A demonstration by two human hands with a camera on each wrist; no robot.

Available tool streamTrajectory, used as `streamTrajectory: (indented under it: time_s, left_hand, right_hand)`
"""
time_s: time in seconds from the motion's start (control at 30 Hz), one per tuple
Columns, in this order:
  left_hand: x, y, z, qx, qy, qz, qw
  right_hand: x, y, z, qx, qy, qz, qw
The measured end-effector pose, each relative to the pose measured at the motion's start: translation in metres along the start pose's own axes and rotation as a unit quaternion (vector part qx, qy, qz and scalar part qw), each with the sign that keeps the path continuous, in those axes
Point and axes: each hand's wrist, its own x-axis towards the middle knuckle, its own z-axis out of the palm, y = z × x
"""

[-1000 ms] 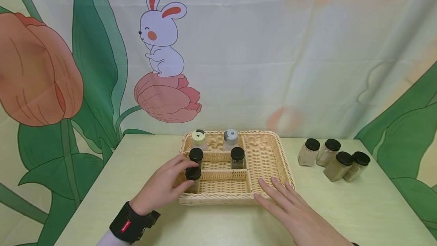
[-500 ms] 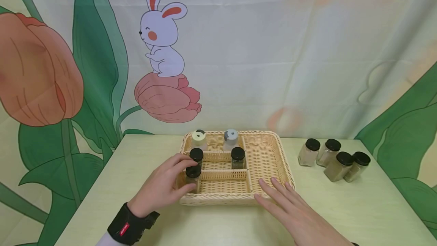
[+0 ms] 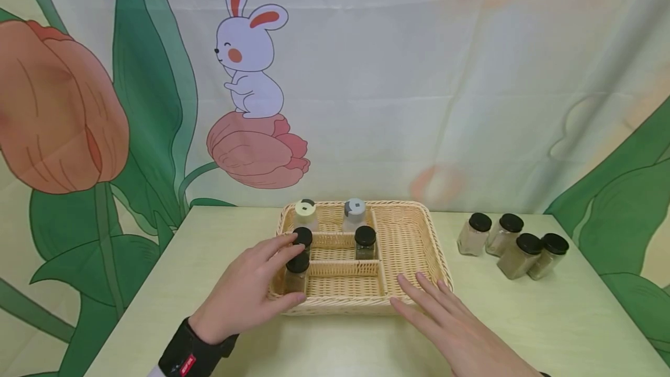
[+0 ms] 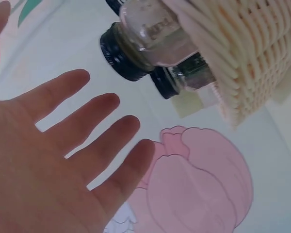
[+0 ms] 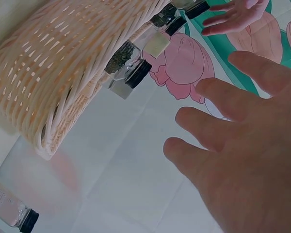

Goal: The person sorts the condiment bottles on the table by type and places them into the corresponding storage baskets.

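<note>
My left hand (image 3: 246,284) hovers at the left side of a wicker basket (image 3: 361,308), thumb and fingers spread around a black-lidded glass jar (image 3: 296,278) in the front left compartment. In the left wrist view its fingers are straight and apart from that jar (image 4: 153,36). Behind that jar, a second black-lidded jar (image 3: 303,237) is partly hidden by the fingertips. A third one (image 3: 364,244) stands in the middle row at right. My right hand (image 3: 445,322) is held with fingers spread over the basket's front right corner, holding nothing.
In the basket's back row stand a yellow-topped jar (image 3: 306,214) and a grey-topped jar (image 3: 355,214). Right of the basket, several black-lidded jars (image 3: 518,258) stand on the pale green table (image 3: 576,324). A printed cloth (image 3: 366,103) hangs behind.
The left hand's fingers and thumb have opened away from the front left jar, and the hand has drawn slightly back. The jar stays in its compartment. The right hand is practically still.
</note>
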Motion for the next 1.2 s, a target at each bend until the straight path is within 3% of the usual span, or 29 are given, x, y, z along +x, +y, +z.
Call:
streamTrajectory:
  time_s: [0.13,0.33,0.77,0.97,1.2]
  left_hand:
    - [-0.002,0.007,-0.004,0.019,-0.016,0.000,0.9997]
    - [-0.007,0.013,-0.008,0.036,-0.011,0.025,0.9990]
    - [-0.010,0.020,-0.011,0.055,-0.024,0.047,0.9971]
    - [-0.011,0.021,-0.012,0.061,-0.027,0.048,0.9966]
    - [-0.011,0.023,-0.010,0.061,-0.030,0.055,0.9961]
  right_hand:
    - [0.000,0.001,-0.001,0.003,-0.006,0.006,1.000]
    - [0.000,0.003,-0.003,0.003,-0.014,0.029,0.999]
    - [0.000,0.015,-0.004,-0.007,0.015,0.149,0.989]
    - [-0.001,0.036,-0.006,0.000,0.067,0.179,0.982]
    - [-0.012,0.078,-0.009,-0.009,0.146,0.207,0.967]
